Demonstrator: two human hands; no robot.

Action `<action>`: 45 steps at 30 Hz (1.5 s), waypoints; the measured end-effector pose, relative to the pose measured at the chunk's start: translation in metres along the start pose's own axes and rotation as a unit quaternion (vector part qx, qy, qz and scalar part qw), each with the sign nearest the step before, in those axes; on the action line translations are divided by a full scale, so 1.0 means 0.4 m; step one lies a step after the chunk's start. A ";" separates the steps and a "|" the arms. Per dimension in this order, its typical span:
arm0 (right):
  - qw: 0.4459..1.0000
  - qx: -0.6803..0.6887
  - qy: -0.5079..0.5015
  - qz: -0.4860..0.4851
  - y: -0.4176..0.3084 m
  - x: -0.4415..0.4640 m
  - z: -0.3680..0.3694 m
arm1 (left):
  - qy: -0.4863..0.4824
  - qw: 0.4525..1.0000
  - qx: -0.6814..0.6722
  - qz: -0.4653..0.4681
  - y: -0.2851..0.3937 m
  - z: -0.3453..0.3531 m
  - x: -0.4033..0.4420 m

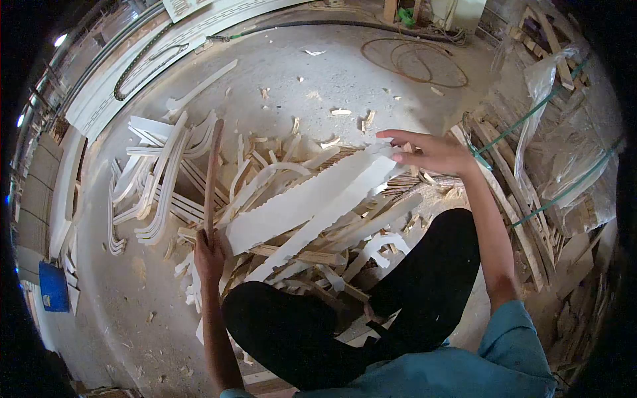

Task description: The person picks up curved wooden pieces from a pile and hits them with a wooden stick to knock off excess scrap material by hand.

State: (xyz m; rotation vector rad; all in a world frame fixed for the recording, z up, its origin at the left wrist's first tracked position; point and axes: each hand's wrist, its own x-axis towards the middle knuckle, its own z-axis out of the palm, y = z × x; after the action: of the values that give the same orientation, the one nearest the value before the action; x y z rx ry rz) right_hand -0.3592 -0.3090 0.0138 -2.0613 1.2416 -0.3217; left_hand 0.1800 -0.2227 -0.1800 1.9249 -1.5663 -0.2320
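Observation:
My left hand (210, 255) is wrapped around the lower end of a long, narrow brown stick (213, 166), which points away from me. On the right, my right hand (434, 152) has its thumb and fingers on either side of the far end of a wide white strip with ragged edges (298, 196). The strip slants across a heap of scraps in front of my knees, its near end close to my left hand. A second, narrower white strip (318, 232) lies alongside it. Beneath both are pale wooden offcuts (298, 255), partly hidden.
Stacked curved white pieces (156, 189) lie left of the heap. A blue container (54, 286) stands at far left. Wooden slats (524, 205) and clear plastic sheeting (577, 172) are on the right. A coiled hose (415, 63) and scattered chips lie on the concrete floor beyond.

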 end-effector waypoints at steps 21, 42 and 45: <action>0.879 -0.315 0.352 -0.067 0.012 0.031 -0.016 | 0.006 0.999 0.018 -0.037 0.002 0.002 -0.005; 0.927 -0.197 -0.317 0.031 -0.232 0.290 0.107 | 0.105 0.955 -0.178 -0.213 0.153 -0.180 -0.560; 0.888 -0.241 -0.391 -0.032 -0.040 0.353 0.131 | 0.103 0.952 -0.174 -0.228 0.147 -0.125 -0.630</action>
State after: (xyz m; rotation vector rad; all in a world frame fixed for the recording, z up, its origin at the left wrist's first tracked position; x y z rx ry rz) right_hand -0.2484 -0.4013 -0.0328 -2.2662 0.7766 0.8093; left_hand 0.0883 0.0240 -0.1706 1.9252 -0.8610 -0.4529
